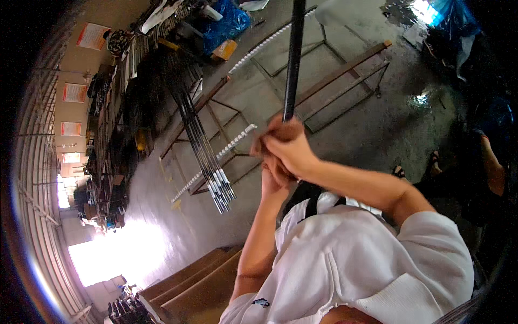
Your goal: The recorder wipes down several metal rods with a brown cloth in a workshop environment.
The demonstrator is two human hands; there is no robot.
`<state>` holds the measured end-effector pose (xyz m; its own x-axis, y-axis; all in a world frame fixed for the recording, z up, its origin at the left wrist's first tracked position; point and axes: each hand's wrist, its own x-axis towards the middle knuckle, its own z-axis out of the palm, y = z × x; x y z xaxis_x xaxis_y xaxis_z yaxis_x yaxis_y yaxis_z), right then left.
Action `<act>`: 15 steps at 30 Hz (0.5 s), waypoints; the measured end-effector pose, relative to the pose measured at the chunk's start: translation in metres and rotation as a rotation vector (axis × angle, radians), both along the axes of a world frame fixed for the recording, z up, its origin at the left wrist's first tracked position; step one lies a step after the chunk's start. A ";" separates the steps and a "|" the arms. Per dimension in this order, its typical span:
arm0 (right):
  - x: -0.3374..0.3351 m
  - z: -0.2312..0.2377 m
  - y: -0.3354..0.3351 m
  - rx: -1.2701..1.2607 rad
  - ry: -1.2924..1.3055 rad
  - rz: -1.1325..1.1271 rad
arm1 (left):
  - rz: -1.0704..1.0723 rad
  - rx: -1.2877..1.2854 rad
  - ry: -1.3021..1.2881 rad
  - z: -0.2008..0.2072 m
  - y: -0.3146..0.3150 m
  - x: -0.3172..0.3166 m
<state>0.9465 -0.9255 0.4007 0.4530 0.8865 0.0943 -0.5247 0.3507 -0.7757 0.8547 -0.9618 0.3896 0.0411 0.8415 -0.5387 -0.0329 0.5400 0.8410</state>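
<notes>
A long, dark, glossy pole (294, 59) runs up from my hands toward the far edge. My right hand (293, 144) is closed around the pole's near end, with its fingers blurred by motion. Just below and to the left, my left hand (276, 175) is closed too and pressed up against the right one. The right hand partly covers the left hand's fingers, so what lies inside its grip is hidden. Left of my hands, a bundle of thin dark rods (197, 135) with silvery near ends rests across a metal rack (237, 112).
Another metal trestle (345, 70) stands beyond the pole. White notched strips (237, 141) line the rack. Brown cardboard (202, 291) sits at lower left. A blue plastic bag (229, 24) lies at the far left. At the right, another person's sandalled foot (435, 157) shows.
</notes>
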 end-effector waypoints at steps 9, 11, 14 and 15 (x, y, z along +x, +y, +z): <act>0.200 0.133 0.098 -0.058 0.088 -0.179 | -0.450 0.175 1.087 -0.123 -0.067 -0.206; 0.241 0.154 0.111 0.050 0.051 -0.200 | -0.410 0.177 1.008 -0.162 -0.101 -0.274; 0.252 0.171 0.134 0.124 0.015 -0.171 | -0.358 0.122 0.952 -0.187 -0.135 -0.320; 0.249 0.174 0.134 0.137 0.006 -0.167 | -0.362 0.100 0.921 -0.198 -0.142 -0.331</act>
<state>1.1959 -0.7914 0.5746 0.5939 0.7779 0.2055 -0.4551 0.5354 -0.7115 0.5241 -1.1043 0.1920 -0.0943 0.9040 -0.4170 0.8088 0.3138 0.4974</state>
